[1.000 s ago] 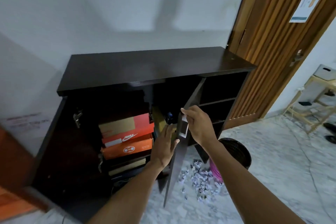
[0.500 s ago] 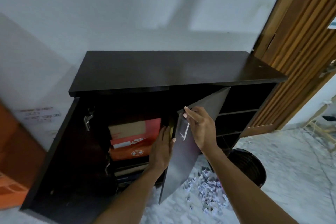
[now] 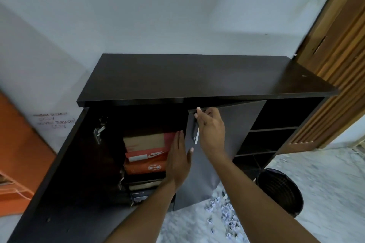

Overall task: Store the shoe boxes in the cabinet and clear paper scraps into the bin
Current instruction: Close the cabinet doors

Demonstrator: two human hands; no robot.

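1. Boxes (image 3: 146,156) sit stacked inside the cabinet (image 3: 197,77).
2. Right hand (image 3: 211,132) grips the door handle (image 3: 196,133) — left hand (image 3: 178,161) lies flat, fingers together, on the door edge.
3. Paper scraps (image 3: 227,213) lie on the floor beside the bin (image 3: 280,191).

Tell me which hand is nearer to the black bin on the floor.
Right. The right hand is at the door handle, above and left of the black bin; the left hand lies farther left, by the shoe boxes.

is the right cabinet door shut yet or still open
Open. The right cabinet door is angled out from the frame, stacked shoe boxes visible beside it, and the right hand grips its handle.
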